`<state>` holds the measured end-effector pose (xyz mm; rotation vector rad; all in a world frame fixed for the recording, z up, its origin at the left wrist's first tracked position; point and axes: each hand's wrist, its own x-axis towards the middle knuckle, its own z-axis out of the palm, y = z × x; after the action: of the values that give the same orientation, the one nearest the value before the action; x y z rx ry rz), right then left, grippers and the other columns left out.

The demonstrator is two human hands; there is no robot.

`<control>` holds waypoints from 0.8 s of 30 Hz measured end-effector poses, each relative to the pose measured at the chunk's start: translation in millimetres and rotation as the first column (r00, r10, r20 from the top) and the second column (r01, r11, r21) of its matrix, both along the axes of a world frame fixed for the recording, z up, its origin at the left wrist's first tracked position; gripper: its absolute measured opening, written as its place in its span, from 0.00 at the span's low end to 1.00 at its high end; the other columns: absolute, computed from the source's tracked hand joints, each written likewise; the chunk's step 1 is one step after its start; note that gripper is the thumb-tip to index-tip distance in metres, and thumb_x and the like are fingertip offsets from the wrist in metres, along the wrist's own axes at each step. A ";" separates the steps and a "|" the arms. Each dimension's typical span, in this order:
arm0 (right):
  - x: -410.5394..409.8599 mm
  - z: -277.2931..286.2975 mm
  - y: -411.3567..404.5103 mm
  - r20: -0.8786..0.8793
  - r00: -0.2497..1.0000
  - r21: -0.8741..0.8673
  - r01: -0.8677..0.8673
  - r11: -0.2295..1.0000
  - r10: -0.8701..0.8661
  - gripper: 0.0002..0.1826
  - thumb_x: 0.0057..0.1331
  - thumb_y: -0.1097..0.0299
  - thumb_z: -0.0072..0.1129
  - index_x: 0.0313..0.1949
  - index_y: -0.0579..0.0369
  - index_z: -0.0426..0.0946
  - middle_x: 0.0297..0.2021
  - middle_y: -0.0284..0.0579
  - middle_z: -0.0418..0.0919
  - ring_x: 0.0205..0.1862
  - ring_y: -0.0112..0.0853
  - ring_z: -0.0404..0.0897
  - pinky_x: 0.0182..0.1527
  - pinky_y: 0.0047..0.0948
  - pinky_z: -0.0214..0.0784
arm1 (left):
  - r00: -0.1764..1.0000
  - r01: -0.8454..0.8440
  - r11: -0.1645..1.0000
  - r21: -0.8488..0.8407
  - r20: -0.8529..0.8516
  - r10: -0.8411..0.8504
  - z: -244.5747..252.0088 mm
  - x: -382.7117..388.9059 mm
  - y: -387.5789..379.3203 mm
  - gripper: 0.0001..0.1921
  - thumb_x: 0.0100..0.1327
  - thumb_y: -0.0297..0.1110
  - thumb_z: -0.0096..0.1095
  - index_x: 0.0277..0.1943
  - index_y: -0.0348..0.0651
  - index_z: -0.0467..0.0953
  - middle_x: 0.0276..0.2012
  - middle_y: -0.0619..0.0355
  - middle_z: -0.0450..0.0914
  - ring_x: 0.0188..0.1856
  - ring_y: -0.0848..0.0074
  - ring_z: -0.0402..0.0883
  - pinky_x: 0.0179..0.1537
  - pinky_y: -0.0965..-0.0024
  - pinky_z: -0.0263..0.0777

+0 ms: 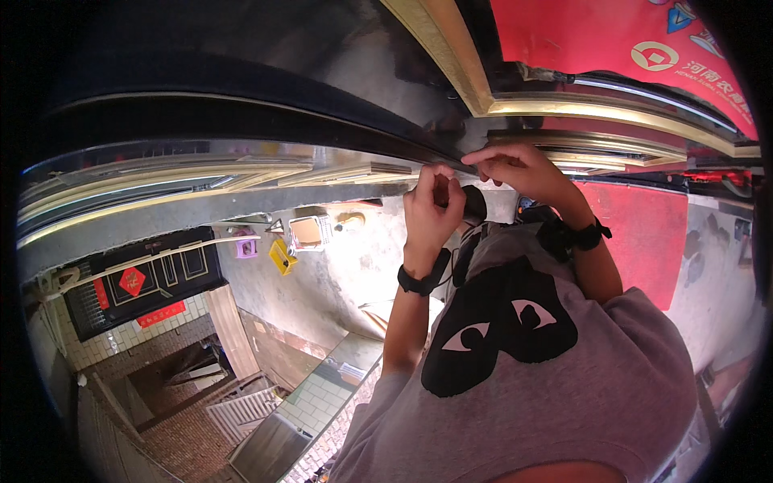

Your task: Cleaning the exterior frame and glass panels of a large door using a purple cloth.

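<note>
My left hand (pixel 433 202) is raised at the edge of a dark glossy door panel (pixel 338 118), its thumb and fingers curled towards each other. Whether something small sits between those fingertips is hidden. To its right, my right hand (pixel 516 169) reaches to the same edge with the index finger stretched along it and the other fingers bent beneath. What those bent fingers touch cannot be seen. Gold-coloured trim (pixel 477 90) frames the panels around both hands. A black strap sits on each wrist.
A red sheet with printed writing (pixel 580 36) hangs at upper right. A red mat (pixel 640 235) lies on the concrete floor. Further off are a purple stool (pixel 246 243), a yellow crate (pixel 281 257), a white-framed chair (pixel 307 234) and a black door (pixel 163 275) with red paper decorations.
</note>
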<state>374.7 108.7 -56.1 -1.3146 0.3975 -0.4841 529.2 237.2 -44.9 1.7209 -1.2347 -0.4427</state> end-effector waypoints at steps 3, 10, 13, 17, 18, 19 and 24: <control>0.8 4.6 -0.5 -0.089 0.995 -0.076 -0.049 0.996 0.043 0.15 0.67 0.72 0.55 0.52 0.60 0.81 0.29 0.35 0.79 0.31 0.19 0.72 0.35 0.23 0.66 | 0.997 -0.014 1.000 -0.004 0.082 0.014 0.9 0.4 -4.1 0.10 0.60 0.22 0.63 0.43 0.42 0.73 0.18 0.60 0.73 0.17 0.76 0.75 0.22 0.74 0.67; 9.0 9.3 10.5 -0.083 0.997 -0.250 -0.027 0.968 0.006 0.18 0.66 0.70 0.56 0.54 0.60 0.79 0.28 0.46 0.79 0.30 0.22 0.74 0.35 0.25 0.68 | 0.926 -0.039 0.998 -0.046 0.373 0.053 -6.4 4.7 -10.1 0.09 0.61 0.26 0.65 0.43 0.44 0.74 0.21 0.57 0.78 0.20 0.67 0.81 0.22 0.66 0.72; 12.5 16.0 20.2 -0.086 0.993 -0.395 0.040 0.918 -0.080 0.18 0.65 0.68 0.55 0.52 0.60 0.79 0.32 0.54 0.79 0.33 0.36 0.80 0.37 0.33 0.71 | 0.899 -0.078 0.995 -0.060 0.428 0.096 -7.7 3.4 -15.4 0.07 0.61 0.28 0.65 0.40 0.45 0.74 0.23 0.55 0.80 0.22 0.64 0.82 0.23 0.63 0.73; 11.4 22.4 17.9 -0.140 0.977 -0.593 0.048 0.804 -0.161 0.17 0.62 0.75 0.54 0.51 0.67 0.77 0.34 0.54 0.78 0.34 0.43 0.78 0.37 0.36 0.70 | 0.876 -0.040 0.999 -0.018 0.480 0.044 -6.2 5.8 -18.3 0.07 0.61 0.27 0.65 0.37 0.44 0.72 0.25 0.54 0.81 0.24 0.62 0.83 0.23 0.62 0.74; 9.9 21.0 15.8 -0.129 0.978 -0.613 0.050 0.788 -0.162 0.17 0.62 0.76 0.54 0.50 0.67 0.77 0.33 0.55 0.78 0.34 0.44 0.78 0.37 0.36 0.70 | 0.883 -0.039 0.999 -0.001 0.467 0.035 -5.1 3.7 -17.6 0.07 0.60 0.27 0.66 0.38 0.43 0.73 0.25 0.54 0.81 0.24 0.62 0.82 0.25 0.63 0.74; 9.8 21.8 14.1 -0.118 0.979 -0.634 0.053 0.772 -0.164 0.16 0.62 0.76 0.54 0.49 0.68 0.78 0.33 0.55 0.78 0.34 0.45 0.78 0.37 0.37 0.70 | 0.890 -0.037 0.999 0.016 0.455 0.026 -4.0 1.7 -17.3 0.08 0.60 0.26 0.66 0.38 0.43 0.73 0.24 0.54 0.80 0.24 0.63 0.82 0.26 0.64 0.75; 15.6 25.2 22.5 -0.016 0.985 -0.567 0.131 0.813 -0.169 0.15 0.62 0.71 0.52 0.46 0.63 0.78 0.36 0.60 0.78 0.39 0.56 0.77 0.41 0.45 0.71 | 0.832 -0.129 0.990 -0.061 0.537 0.141 -0.1 -5.3 -17.5 0.09 0.60 0.30 0.66 0.33 0.44 0.69 0.23 0.55 0.78 0.21 0.60 0.80 0.21 0.62 0.72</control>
<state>390.3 131.1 -30.9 -1.8907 0.4317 -0.7308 523.9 219.7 -45.1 1.9713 -1.4831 0.1660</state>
